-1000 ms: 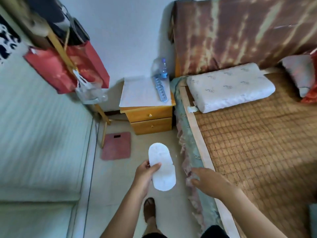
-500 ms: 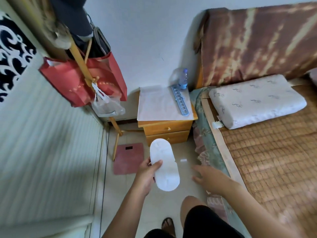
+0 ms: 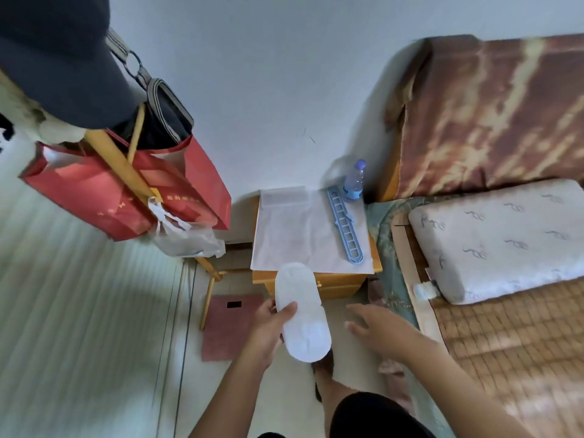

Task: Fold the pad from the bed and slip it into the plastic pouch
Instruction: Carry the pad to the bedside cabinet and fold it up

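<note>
White pad (image 3: 301, 314) | light, soft, probably floppy | left hand (image 3: 268, 327) pinches its edge | right hand (image 3: 379, 330) spread, empty | grip both ends

Soft daylight, motion blur on the left, wide-angle bending at the edges

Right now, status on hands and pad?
Left hand has a grip on pad, unfolded. Right hand open, empty, beside it. No pouch identified. Nothing in the way.

Left hand (image 3: 268, 327) gripping, right hand (image 3: 379, 330) open, fingers spread
</note>
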A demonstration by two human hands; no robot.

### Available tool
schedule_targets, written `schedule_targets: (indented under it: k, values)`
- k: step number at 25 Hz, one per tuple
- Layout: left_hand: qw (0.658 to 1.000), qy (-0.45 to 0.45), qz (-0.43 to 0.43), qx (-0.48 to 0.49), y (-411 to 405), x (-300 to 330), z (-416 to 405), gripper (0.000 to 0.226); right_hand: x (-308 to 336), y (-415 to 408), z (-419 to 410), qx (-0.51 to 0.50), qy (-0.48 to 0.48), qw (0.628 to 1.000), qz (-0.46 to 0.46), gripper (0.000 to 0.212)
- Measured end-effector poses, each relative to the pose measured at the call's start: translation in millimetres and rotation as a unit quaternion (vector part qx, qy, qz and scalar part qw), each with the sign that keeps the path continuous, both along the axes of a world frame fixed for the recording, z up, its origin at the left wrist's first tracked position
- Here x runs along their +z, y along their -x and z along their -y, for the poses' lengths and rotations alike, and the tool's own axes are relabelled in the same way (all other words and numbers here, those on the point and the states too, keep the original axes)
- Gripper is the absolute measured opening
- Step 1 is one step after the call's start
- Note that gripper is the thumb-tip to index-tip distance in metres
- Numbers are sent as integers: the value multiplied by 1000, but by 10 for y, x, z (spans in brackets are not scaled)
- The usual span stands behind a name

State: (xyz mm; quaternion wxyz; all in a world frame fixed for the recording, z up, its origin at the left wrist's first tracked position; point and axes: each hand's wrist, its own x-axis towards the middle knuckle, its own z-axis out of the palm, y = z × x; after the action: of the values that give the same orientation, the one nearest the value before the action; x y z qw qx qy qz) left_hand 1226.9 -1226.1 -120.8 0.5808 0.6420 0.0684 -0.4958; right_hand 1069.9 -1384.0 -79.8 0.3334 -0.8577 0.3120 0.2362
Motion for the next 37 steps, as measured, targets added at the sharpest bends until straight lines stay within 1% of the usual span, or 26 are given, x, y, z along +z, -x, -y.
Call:
schedule_targets:
  k: [2,3,6,8,10,13,14,16,20,23,24,25,28,32,33,35,37]
  values:
    - [1000,-5,5,-4,-237,-3,316,15,-22,-300,313,1,-21,1000,16,40]
    - [1000,-4,7,-6,-341,-12,454,15,-41,-431,447,-9,-48,998,37,36]
    - [1000,-2,6,-6,-598,-30,799,24,-115,-808,757,-102,-164,977,87,30]
    - [1000,1,-2,-3,-704,-24,925,29,-193,-994,852,-167,-212,958,100,34]
    - [1000,5,-13,-11,-882,-98,1070,35,-322,-1242,973,-241,-273,924,114,34]
    - [998,15,-39,-49,-1138,-176,1238,38,-446,-1590,1126,-358,-362,849,144,19]
    - [997,12,-43,-67,-1206,-185,1286,38,-479,-1683,1181,-385,-376,829,153,15]
    - [994,4,-52,-100,-1377,-218,1366,38,-538,-1871,1286,-427,-384,802,166,12]
    - [979,7,-109,-173,-1698,-320,1377,33,-551,-2144,1404,-477,-346,779,213,2]
    - [974,-11,-119,-191,-1860,-377,1359,18,-514,-2279,1444,-470,-312,786,254,7]
    - [977,-13,-121,-177,-1913,-390,1366,14,-499,-2317,1431,-449,-303,797,265,9]
    - [979,-15,-128,-158,-1967,-394,1388,14,-484,-2343,1412,-417,-288,818,273,12]
    - [983,-22,-157,-94,-2079,-421,1480,27,-480,-2341,1339,-304,-228,885,270,20]
    - [971,-23,-239,-6,-2130,-470,1574,43,-533,-2301,1283,-160,-145,948,234,23]
    - [968,-21,-251,-3,-2135,-487,1591,46,-546,-2305,1283,-134,-128,957,224,24]
    - [969,-21,-244,-10,-2130,-529,1628,41,-585,-2313,1299,-101,-122,965,210,27]
    - [977,-27,-211,-27,-2105,-601,1661,35,-640,-2286,1320,-85,-154,968,177,32]
